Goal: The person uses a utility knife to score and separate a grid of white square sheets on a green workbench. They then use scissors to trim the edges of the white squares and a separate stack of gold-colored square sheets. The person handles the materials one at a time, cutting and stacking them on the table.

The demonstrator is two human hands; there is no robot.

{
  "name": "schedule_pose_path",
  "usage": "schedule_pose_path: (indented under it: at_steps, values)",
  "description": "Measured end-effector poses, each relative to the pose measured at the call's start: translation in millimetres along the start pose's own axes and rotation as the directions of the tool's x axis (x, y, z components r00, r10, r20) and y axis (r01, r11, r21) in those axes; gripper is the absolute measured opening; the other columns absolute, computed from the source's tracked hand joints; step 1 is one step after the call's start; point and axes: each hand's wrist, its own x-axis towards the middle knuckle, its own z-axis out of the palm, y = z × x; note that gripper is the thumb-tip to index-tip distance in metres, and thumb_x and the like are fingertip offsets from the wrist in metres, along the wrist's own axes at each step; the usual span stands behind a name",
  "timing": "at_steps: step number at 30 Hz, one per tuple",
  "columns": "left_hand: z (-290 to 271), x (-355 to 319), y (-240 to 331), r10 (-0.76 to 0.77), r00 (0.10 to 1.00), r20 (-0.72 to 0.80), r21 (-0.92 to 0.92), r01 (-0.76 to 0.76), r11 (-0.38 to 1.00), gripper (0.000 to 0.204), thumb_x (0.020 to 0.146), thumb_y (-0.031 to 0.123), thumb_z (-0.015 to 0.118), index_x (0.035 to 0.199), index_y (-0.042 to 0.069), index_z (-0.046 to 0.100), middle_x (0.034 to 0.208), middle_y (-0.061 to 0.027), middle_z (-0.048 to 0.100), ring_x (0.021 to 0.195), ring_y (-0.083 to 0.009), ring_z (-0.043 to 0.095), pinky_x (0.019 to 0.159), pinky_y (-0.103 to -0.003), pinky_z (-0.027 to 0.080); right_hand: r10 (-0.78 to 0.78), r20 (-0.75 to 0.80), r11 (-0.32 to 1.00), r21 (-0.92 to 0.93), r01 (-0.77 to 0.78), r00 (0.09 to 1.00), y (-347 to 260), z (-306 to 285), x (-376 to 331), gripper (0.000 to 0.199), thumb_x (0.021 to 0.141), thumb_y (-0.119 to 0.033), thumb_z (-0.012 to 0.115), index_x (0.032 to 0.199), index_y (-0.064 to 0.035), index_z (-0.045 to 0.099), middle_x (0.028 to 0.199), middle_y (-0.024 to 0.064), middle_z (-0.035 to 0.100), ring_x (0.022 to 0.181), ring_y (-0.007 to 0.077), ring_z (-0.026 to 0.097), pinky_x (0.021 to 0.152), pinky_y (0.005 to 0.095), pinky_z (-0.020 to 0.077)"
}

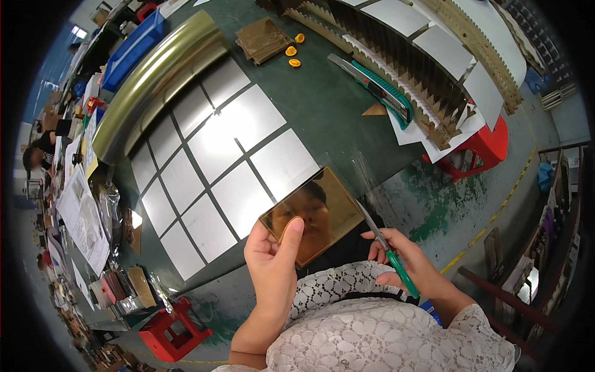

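My left hand (273, 257) grips a rectangular amber mirror-like panel (339, 208) by its lower left side, thumb lying across the shiny surface. The panel is tilted in front of my body, above the table's near edge. A pair of green-handled scissors (398, 268) is in my right hand (418, 260), fingers curled round the handles. Its metal blades point up and left, beside the panel's right edge. Thin clear film strips (364, 170) show just beyond the blade tips. Under the panel's far left corner, white square sheets (229, 192) lie in rows on the dark green table.
A roll of gold film (164, 80) lies across the far left. Beyond are stacked brown squares (263, 40), several small orange caps (291, 51), a teal utility knife (378, 93) and a long slotted rack (403, 62). Red stools (175, 328) stand below the table.
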Motion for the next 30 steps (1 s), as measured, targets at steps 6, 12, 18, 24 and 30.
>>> schedule_pose_path:
  at_steps: [6,12,18,24,30]
  values:
    - [6,-1,2,0.003,1.0,-0.026,-0.008,-0.003,1.0,0.024,0.09,0.003,0.064,0.113,-0.001,0.058,0.092,-0.0003,0.064,0.073,0.001,0.053,0.061,-0.013,0.038,0.001,-0.008,1.0,-0.025,-0.001,1.0,-1,-1,0,0.071,0.074,-0.027,0.082,0.132,-0.004,0.046,0.095,0.0035,0.052,0.084,0.011,0.05,0.074,0.0241,0.0417]
    - [0,0,-2,0.006,1.0,0.003,0.016,-0.006,1.0,0.022,0.09,0.003,0.064,0.111,0.0,0.058,0.094,-0.0011,0.065,0.075,0.0001,0.054,0.064,-0.014,0.04,0.018,-0.014,0.999,-0.028,-0.019,1.0,-1,-1,0,0.071,0.073,-0.027,0.083,0.13,-0.0041,0.047,0.091,0.0022,0.05,0.078,0.0091,0.047,0.069,0.0223,0.0406]
    - [7,3,-3,0.01,1.0,-0.006,0.005,-0.01,1.0,0.02,0.089,0.004,0.065,0.109,0.0,0.059,0.089,0.0006,0.064,0.07,0.001,0.051,0.06,-0.014,0.037,0.078,-0.034,0.997,-0.002,-0.078,0.996,0,-3,-1,0.066,0.073,-0.029,0.082,0.125,-0.0035,0.051,0.08,-0.0016,0.048,0.07,0.0057,0.044,0.064,0.0202,0.0377]
    - [-1,11,-9,-0.033,0.997,0.075,0.056,0.029,0.998,0.021,0.09,0.004,0.064,0.109,-0.001,0.06,0.091,-0.0021,0.067,0.075,-0.0025,0.058,0.065,-0.016,0.044,0.104,-0.06,0.994,0.05,-0.101,0.993,4,-8,3,0.061,0.076,-0.031,0.08,0.122,-0.0023,0.052,0.077,-0.0028,0.048,0.068,0.004,0.045,0.062,0.0184,0.0365]
    - [4,1,-15,-0.182,0.954,0.238,0.101,0.162,0.982,0.024,0.091,0.005,0.063,0.113,-0.002,0.059,0.099,-0.0056,0.068,0.086,-0.0064,0.062,0.074,-0.019,0.049,0.181,-0.138,0.978,0.127,-0.164,0.974,-8,-12,23,0.036,0.088,-0.018,0.069,0.116,-0.0015,0.055,0.074,0.0003,0.055,0.064,0.0045,0.05,0.059,0.0193,0.0419]
